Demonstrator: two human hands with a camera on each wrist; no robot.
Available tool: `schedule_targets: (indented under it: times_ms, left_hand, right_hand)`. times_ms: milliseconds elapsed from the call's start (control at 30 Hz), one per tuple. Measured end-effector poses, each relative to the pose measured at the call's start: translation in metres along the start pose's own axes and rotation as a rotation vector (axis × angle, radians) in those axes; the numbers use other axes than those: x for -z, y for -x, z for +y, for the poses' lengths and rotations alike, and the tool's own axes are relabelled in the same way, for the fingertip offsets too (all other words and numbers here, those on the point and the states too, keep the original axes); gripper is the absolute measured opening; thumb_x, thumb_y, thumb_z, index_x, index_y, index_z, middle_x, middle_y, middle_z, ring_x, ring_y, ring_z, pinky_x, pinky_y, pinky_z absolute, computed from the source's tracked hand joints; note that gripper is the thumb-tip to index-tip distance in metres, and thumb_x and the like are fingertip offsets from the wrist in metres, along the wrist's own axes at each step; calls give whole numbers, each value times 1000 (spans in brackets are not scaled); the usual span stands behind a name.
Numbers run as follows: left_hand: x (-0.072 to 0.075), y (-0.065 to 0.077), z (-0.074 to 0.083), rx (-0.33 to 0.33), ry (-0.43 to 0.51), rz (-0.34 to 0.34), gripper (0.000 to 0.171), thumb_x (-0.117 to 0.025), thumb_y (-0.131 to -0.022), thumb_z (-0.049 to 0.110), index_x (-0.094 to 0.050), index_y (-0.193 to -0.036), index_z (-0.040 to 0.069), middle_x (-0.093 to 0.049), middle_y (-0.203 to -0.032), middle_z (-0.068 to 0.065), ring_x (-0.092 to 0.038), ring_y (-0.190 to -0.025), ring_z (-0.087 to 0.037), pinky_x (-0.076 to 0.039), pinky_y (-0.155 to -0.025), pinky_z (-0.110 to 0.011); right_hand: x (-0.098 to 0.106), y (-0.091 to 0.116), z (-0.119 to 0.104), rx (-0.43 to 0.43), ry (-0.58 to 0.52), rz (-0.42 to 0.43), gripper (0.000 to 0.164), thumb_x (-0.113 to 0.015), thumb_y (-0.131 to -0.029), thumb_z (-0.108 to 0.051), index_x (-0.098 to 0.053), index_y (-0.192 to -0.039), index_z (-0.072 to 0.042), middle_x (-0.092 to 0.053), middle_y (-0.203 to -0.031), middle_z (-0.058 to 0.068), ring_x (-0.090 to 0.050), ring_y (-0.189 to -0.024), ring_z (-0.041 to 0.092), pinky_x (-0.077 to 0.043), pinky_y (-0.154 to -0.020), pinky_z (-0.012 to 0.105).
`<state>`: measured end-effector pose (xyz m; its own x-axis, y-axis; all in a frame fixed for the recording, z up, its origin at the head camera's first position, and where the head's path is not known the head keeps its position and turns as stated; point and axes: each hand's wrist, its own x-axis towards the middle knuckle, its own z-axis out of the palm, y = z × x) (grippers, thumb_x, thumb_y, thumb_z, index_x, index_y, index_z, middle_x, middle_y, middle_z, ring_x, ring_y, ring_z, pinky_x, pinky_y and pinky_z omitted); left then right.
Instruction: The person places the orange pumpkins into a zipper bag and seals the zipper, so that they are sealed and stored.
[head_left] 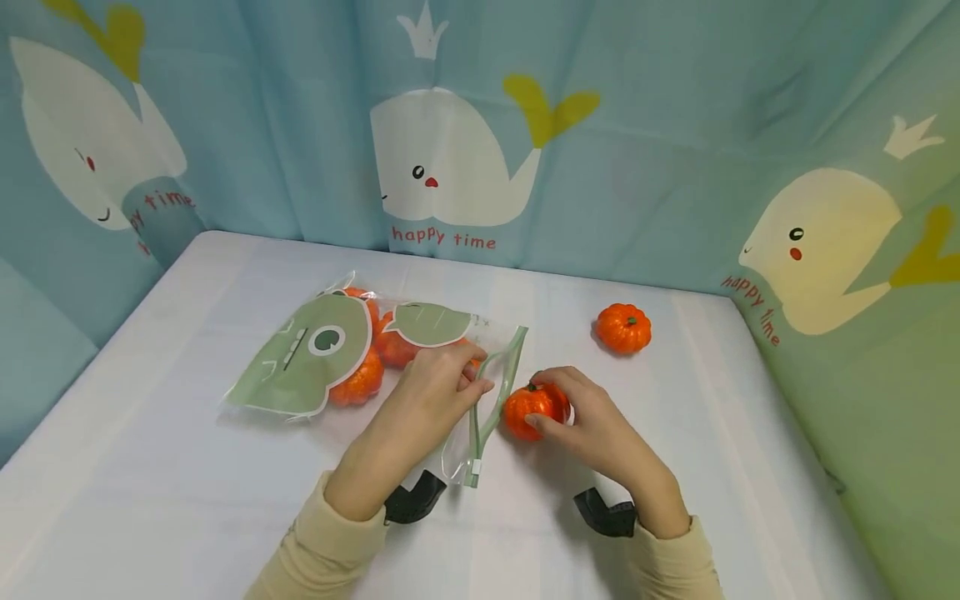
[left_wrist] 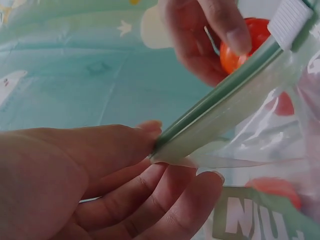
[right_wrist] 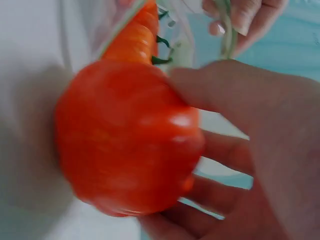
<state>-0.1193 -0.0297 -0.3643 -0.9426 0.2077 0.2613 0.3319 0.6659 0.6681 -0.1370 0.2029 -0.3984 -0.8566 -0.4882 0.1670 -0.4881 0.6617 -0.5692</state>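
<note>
Most of the background is filled by a blue-green curtain (head_left: 652, 200), on which white whales (head_left: 457, 158) are printed. Before it, a white table (head_left: 150, 375) is seen. On the table is laid a clear bag (head_left: 296, 367) with green print, its mouth being turned to the right; several orange pumpkins (head_left: 358, 379) are contained inside, but their exact number cannot be told. On both arms, beige sleeves (head_left: 333, 533) are worn. By the left hand (head_left: 427, 392), the green rim (head_left: 516, 352) of the bag is pinched between thumb and fingers, and the mouth is parted. By the right hand (head_left: 596, 425), one held pumpkin (head_left: 525, 414) is gripped, thumb and fingers being spread only as wide as its body. It is situated just outside the mouth; whether the table is touched by it cannot be told. Farther back to the right, a loose pumpkin (head_left: 624, 331) is placed, apart from both hands. At the near end of the rim, a small white slider (head_left: 476, 468) is fitted.
</note>
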Motion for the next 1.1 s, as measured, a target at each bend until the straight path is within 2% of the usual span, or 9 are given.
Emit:
schedule_targets:
  times_ms: [167, 300, 433, 533, 633, 733, 933, 1100]
  left_hand:
    - [1, 0, 0, 9, -11, -13, 21, -75, -86, 11, -69, -105, 5, -70, -84, -1, -62, -73, -11, -53, -71, -28]
    - [0, 2, -1, 45, -3, -36, 21, -75, -87, 12, -69, -106, 6, -72, -87, -3, -64, -75, -12, -54, -73, -29]
    - [1, 1, 0, 35, -16, -31, 22, -75, -87, 12, -69, -106, 5, -72, -88, -4, -64, -76, -13, -55, -73, -30]
    - [2, -1, 1, 17, -23, -31, 20, -74, -87, 11, -69, -105, 3, -70, -85, -3, -62, -74, -14, -54, -72, -30]
    - [1, 0, 2, 26, -22, -50, 23, -73, -87, 10, -69, -109, 2, -70, -87, -3, -62, -75, -13, -54, -72, -29]
    - [0, 1, 1, 41, -25, -68, 27, -72, -88, 10, -69, -113, 2, -70, -88, -3, -61, -74, -13, -54, -71, -27]
    - [-1, -2, 1, -10, -71, -51, 23, -71, -88, 8, -70, -110, 3, -65, -80, 0, -54, -68, -12, -47, -63, -22]
    - [-1, -2, 1, 0, -75, -68, 25, -72, -89, 11, -70, -113, 4, -66, -83, -1, -55, -70, -12, -49, -65, -24]
  right_hand:
    - [10, 7, 3, -58, 13, -102, 50, -76, -86, -19, -57, -131, -9, -61, -129, 3, -59, -118, 21, -49, -100, 46]
    - [11, 10, 6, -79, 32, -181, 47, -75, -87, -20, -58, -130, -12, -60, -128, 2, -59, -113, 19, -50, -97, 45]
    - [11, 8, 5, -5, 25, -123, 44, -77, -85, -17, -60, -126, -15, -61, -126, -1, -60, -113, 16, -51, -97, 42]
    - [8, 4, 2, 66, -15, -45, 49, -78, -84, -15, -59, -128, -15, -60, -129, -4, -59, -118, 15, -51, -99, 40]
    - [0, 2, -1, 121, -66, -8, 52, -77, -84, -14, -57, -132, -15, -59, -133, -4, -57, -123, 16, -50, -100, 39]
    - [-14, -1, -5, 148, -114, -4, 53, -77, -85, -17, -55, -134, -15, -57, -136, -4, -55, -126, 16, -49, -102, 37]
    - [-34, -11, -13, 174, -162, -13, 59, -78, -86, -22, -51, -138, -17, -55, -137, -3, -55, -121, 14, -50, -99, 38]
    - [-40, -12, -14, 145, -228, -62, 61, -76, -86, -14, -48, -140, -17, -54, -137, -3, -54, -127, 16, -48, -105, 40]
